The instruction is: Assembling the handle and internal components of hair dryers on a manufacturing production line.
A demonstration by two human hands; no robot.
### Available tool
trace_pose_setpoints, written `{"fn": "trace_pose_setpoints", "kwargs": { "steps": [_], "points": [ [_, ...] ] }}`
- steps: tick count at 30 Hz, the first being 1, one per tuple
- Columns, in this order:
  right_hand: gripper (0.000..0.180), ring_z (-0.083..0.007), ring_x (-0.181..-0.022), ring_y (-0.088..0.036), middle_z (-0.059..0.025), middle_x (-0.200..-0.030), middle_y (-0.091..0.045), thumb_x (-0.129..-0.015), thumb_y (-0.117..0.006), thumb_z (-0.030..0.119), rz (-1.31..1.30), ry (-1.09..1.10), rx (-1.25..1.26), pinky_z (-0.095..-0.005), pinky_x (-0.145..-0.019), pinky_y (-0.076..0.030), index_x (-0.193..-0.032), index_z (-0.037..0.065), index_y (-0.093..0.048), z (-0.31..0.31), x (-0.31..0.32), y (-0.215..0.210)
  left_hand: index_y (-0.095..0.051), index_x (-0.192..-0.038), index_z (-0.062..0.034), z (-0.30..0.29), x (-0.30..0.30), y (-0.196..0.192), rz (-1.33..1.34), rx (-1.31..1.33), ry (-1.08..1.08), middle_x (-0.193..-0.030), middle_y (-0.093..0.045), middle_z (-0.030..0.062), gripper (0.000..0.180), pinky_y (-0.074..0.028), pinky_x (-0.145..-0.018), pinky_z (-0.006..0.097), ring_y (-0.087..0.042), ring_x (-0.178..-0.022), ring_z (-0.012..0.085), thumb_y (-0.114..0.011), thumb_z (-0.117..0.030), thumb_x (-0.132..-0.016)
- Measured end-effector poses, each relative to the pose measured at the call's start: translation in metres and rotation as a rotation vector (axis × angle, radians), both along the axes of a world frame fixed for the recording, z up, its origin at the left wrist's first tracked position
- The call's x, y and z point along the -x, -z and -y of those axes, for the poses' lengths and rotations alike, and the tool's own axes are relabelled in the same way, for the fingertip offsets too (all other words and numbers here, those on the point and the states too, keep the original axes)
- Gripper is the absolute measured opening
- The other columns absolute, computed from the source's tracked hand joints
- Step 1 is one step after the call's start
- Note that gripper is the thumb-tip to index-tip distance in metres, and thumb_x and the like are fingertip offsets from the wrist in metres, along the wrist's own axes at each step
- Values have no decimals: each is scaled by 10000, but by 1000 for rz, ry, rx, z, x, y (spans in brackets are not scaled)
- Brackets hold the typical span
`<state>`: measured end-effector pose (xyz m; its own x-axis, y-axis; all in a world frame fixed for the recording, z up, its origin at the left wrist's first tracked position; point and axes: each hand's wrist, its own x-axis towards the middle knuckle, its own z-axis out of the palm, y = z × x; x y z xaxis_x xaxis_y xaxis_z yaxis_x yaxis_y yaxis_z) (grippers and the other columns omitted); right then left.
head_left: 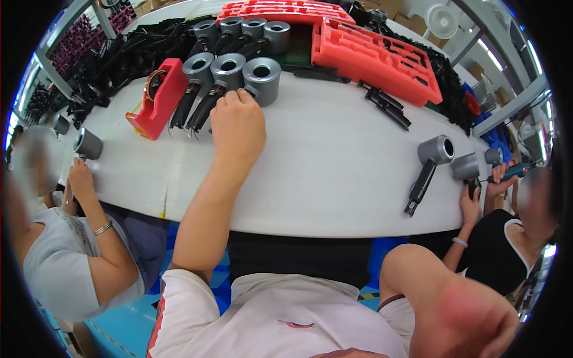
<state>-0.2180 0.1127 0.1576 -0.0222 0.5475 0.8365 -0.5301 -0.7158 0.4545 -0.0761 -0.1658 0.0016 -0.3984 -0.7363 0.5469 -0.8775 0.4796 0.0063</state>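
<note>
Fingers bent, my left hand closes on a hair dryer just below its round grey head. That hand and wrist hide its handle. Close to its left lie two similar hair dryers, grey-headed with dark, partly bare handles. Several more hair dryers stand in a row behind them. A red tape dispenser sits left of this group. Raised at the lower right, near the camera, my right hand looks blurred; its fingers are mostly hidden.
Red moulded trays lie across the back, with black parts before them. Another hair dryer rests to the right. Co-workers sit on both sides, each holding a grey-headed unit; a green power screwdriver shows at right. Black parts heap far left.
</note>
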Motion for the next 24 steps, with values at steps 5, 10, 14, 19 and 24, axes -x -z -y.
{"fn": "trace_pose_setpoints", "kwargs": {
  "steps": [5, 10, 14, 19, 24],
  "points": [
    [353, -226, -907, -702, -154, -1085, -720, -996, -658, 287, 486, 36, -346, -341, -785, -572, -1210, 7, -678, 61, 170, 26, -638, -1092, 71, 13, 11, 0, -55, 13, 44, -1002, -653, 158, 270, -543, -770, 382, -666, -940, 282, -677, -54, -857],
    [392, -458, -955, -723, -280, -979, -738, -888, -634, 346, 355, 1460, -1279, -502, -887, -574, -985, -4, -783, 232, 278, 1, -646, -1078, 52, 12, -3, 5, -49, 62, 45, -988, -651, 154, 220, -540, -763, 382, -662, -930, 284, -648, -41, -879],
    [339, -420, -1040, -726, -287, -1074, -732, -843, -597, 215, 242, 1685, -1702, -498, -938, -571, -1002, -28, -774, 257, 347, 57, -628, -1207, 119, -1, 0, 11, -188, 23, 146, -1018, -652, 179, 345, -529, -798, 403, -654, -953, 319, -653, -28, -895],
    [421, -385, -1003, -742, -263, -1147, -731, -769, -738, 267, 370, 1609, -1995, -450, -882, -593, -1087, -7, -777, 248, 375, 70, -603, -1339, 116, -18, 13, 1, -740, -543, 466, -1136, -712, 165, 397, -582, -820, 381, -722, -972, 277, -651, -49, -981],
    [461, -376, -794, -776, -241, -1100, -753, -762, -767, 233, 493, 1433, -2134, -450, -676, -646, -1122, -54, -745, 257, 371, 62, -610, -1342, 119, -40, 26, -11, -1381, -1548, 689, -1120, -724, 175, 373, -625, -808, 336, -736, -972, 246, -566, -134, -1071]
  ]
}}
